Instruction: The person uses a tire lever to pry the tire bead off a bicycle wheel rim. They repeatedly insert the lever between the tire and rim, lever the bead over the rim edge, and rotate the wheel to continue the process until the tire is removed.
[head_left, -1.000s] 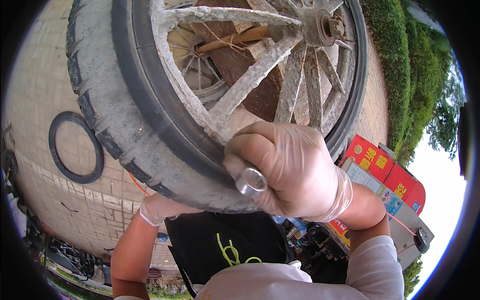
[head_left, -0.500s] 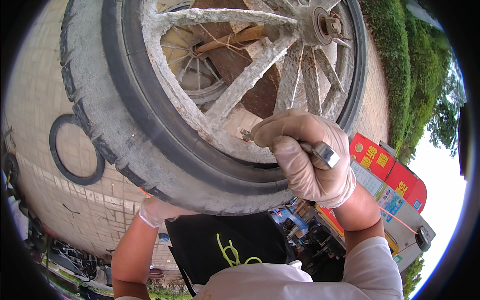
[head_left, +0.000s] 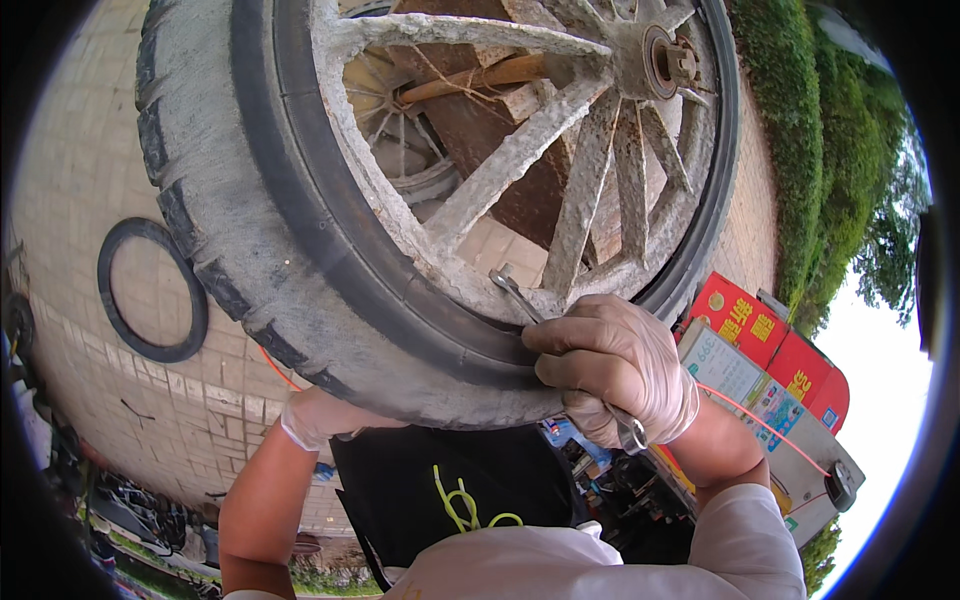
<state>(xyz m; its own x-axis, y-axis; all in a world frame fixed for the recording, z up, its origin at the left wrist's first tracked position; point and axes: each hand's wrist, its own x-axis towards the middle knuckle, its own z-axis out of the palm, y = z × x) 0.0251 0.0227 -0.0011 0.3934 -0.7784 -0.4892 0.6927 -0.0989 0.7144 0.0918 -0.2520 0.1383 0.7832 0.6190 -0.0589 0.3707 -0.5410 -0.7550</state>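
A flat black rubber ring (head_left: 113, 300) lies on tan brick paving (head_left: 235, 425), well to the left of and beyond the left fingers of a worker in thin translucent gloves. The left hand (head_left: 325, 415) is set at the lower edge of a large grey, dusty rubber tire (head_left: 330, 325), much as it was a second ago; its fingers pass out of sight beneath the tread, and whether they grip or merely press cannot be told. Above and to the right of those fingers stands the crusted grey metal spoked wheel (head_left: 493, 167) inside the tire, the pair sitting slightly farther right than half a second earlier. The slim silver metal wrench (head_left: 519, 299) slants across the near rim, one end up and to the left of the right fingers at the rim's inner side, the round ring end below them. The right hand (head_left: 615, 365) is closed firmly around its shaft, fingers curled just beside the tire's sidewall. Half a second ago that hand was raised over the rim with the ring end turned up to the right; now it has dropped and the ring end points down. The change appears to bring the far end to bear on the rim, as a lever would lie, though actual contact at the tip is too small to confirm.
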